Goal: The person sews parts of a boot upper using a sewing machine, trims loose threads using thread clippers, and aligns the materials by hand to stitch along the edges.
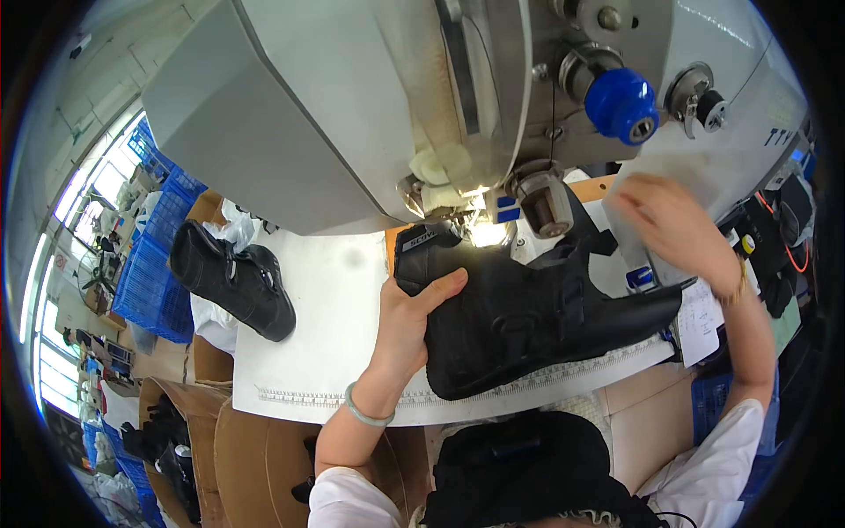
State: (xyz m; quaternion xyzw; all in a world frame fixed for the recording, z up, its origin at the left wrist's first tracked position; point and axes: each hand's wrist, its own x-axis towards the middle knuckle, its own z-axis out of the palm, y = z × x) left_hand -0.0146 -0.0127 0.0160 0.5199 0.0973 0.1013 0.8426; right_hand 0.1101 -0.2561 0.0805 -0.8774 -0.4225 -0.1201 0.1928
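Note:
A black boot upper (pixel 502 330) lies on the white sewing table under the lit needle area of a large sewing machine (pixel 334 114). My left hand (pixel 414 321) grips its left edge, thumb on top and fingers underneath, out of sight. The upper's long dark end stretches right, toward my right forearm. My right hand (pixel 673 224) is raised beside the machine's pale body, above the right end of the upper and apart from it. Its fingers are smeared by motion, so their hold cannot be made out.
A black boot (pixel 233 282) stands on the table's left side. Measuring marks run along the curved front edge of the white table (pixel 308 352). A blue knob (pixel 620 106) juts from the machine head. Cardboard boxes (pixel 255 458) and blue crates (pixel 154 290) stand left; papers (pixel 698 321) hang at right.

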